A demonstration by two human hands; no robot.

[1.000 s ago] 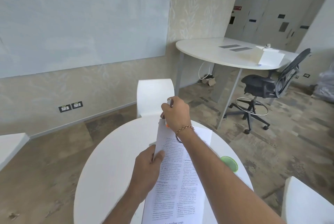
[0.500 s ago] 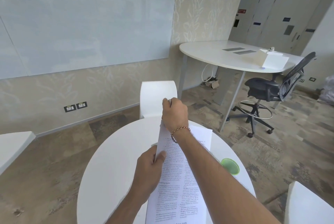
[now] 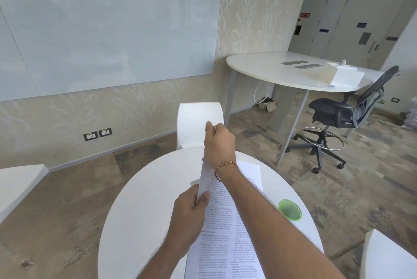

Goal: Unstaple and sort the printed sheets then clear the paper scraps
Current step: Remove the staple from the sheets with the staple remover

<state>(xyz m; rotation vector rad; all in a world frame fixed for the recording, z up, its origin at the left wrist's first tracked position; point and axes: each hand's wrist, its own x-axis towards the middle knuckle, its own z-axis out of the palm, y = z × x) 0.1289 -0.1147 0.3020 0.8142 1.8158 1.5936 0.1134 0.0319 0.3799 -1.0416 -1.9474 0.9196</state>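
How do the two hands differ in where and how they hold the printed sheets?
The right hand is closed at the far top corner of the printed sheets, gripping a thin, partly hidden tool there; the left hand pinches the sheets' left edge, nearer the person. The right wrist wears a bracelet; the left wrist is bare. Both hold the same sheets above the round white table.

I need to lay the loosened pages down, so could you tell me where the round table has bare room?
The round table is bare across its left half, left of the left hand. The right side is crowded: the printed sheets, a loose sheet beyond the right hand, and the green cup.
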